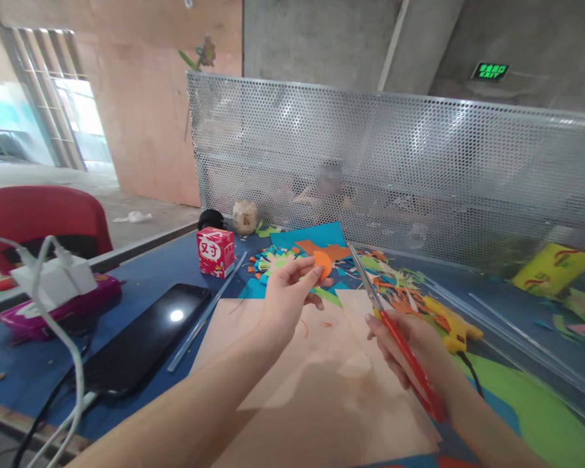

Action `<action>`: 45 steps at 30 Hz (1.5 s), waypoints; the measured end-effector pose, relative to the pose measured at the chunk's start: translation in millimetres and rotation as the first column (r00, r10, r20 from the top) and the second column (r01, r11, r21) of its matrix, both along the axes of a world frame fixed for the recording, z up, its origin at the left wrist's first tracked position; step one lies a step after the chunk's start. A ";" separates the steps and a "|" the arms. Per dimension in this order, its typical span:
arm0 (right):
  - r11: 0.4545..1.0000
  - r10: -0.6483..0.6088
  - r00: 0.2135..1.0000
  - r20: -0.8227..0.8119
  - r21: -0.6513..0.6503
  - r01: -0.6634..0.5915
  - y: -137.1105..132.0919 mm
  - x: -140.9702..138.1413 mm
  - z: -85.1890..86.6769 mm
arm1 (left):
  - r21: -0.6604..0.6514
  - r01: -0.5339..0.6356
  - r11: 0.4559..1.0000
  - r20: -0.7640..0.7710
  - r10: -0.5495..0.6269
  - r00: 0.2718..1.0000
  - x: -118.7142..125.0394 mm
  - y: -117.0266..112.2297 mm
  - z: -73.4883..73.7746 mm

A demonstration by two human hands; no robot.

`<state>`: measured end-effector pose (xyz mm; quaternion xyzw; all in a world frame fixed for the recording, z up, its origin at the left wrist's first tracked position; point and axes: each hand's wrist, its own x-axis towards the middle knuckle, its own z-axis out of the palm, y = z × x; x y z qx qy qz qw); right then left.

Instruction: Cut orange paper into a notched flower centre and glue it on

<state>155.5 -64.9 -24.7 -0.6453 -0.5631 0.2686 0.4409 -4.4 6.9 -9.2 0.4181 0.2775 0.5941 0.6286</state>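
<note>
– Forearms (209,393) nearest the lens, stretched over pale paper (273,419) on a blue table (131,276). And at the left hand (292,289)?

– Pinching an orange disc (323,265) between thumb and fingertips, raised near the paper's far edge.

– At the right hand (414,344)?

– Wrapped around the red handles of scissors (396,333), blades aimed up and away, apart from the disc.

– Beyond the hands?

– Spread there: a blue sheet (312,234), orange offcuts (338,252), and, close by the left hand, a fringed paper flower (275,261).

– Off to the right?

– Heaped paper shreds (387,285), then a yellow glue gun (455,328) near the right wrist, clear sticks (497,327), a yellow packet (553,270).

– And left?

– Lying screen up, a phone (149,338); farther off, a red box (215,252) and a jar (244,218); toward the table's edge, a purple power strip (34,327).

– In the background?

– Lining the far side, a perforated screen (443,156); blurred behind it, a person (316,201); above, at right, a green exit sign (491,71).
</note>
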 end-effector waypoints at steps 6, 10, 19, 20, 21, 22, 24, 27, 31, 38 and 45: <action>0.989 -0.009 0.987 -0.163 -0.145 -0.015 -1.0 -4.5 -1.3 | -0.046 0.104 0.994 -0.049 -0.106 0.993 0.5 -4.8 0.5; 0.990 0.034 0.954 -0.297 -0.123 -0.074 4.2 -2.3 -3.3 | -0.053 0.116 0.992 -0.142 -0.123 0.982 0.9 -7.8 1.2; 0.991 0.096 0.913 -0.396 -0.046 -0.125 -0.5 -7.5 1.8 | 0.052 0.127 0.991 -0.152 -0.118 0.981 3.9 -7.2 -2.4; 0.994 0.089 0.922 -0.376 -0.030 -0.108 -1.1 -8.6 2.6 | 0.053 0.131 0.990 -0.143 -0.122 0.982 4.4 -7.0 -2.7; 0.996 0.083 0.934 -0.347 -0.008 -0.092 -1.5 -9.3 3.2 | 0.051 0.135 0.990 -0.138 -0.127 0.982 4.9 -7.2 -2.9; 0.997 0.081 0.945 -0.317 0.011 -0.082 -1.6 -9.5 3.5 | 0.048 0.139 0.989 -0.137 -0.131 0.982 5.4 -7.9 -2.9; 0.997 0.068 0.962 -0.265 0.063 -0.054 -1.0 -8.3 3.3 | 0.045 0.166 0.985 -0.156 -0.158 0.975 6.6 -10.4 -2.8; 0.989 0.058 0.968 -0.244 0.144 -0.023 0.5 -4.2 2.8 | 0.051 0.254 0.966 -0.224 -0.237 0.945 9.0 -15.6 -3.9; 0.988 0.031 0.969 -0.244 0.152 0.007 2.1 -0.3 3.7 | 0.061 0.330 0.942 -0.274 -0.302 0.913 12.2 -19.9 -7.6; 0.991 -0.005 0.934 -0.357 0.123 0.053 4.2 -1.5 4.2 | 0.014 0.392 0.920 -0.308 -0.369 0.877 10.9 -16.8 -9.7; 0.987 -0.021 0.935 -0.353 0.144 0.077 4.9 -1.7 7.2 | -0.064 0.459 0.886 -0.337 -0.452 0.826 10.0 -13.6 -12.4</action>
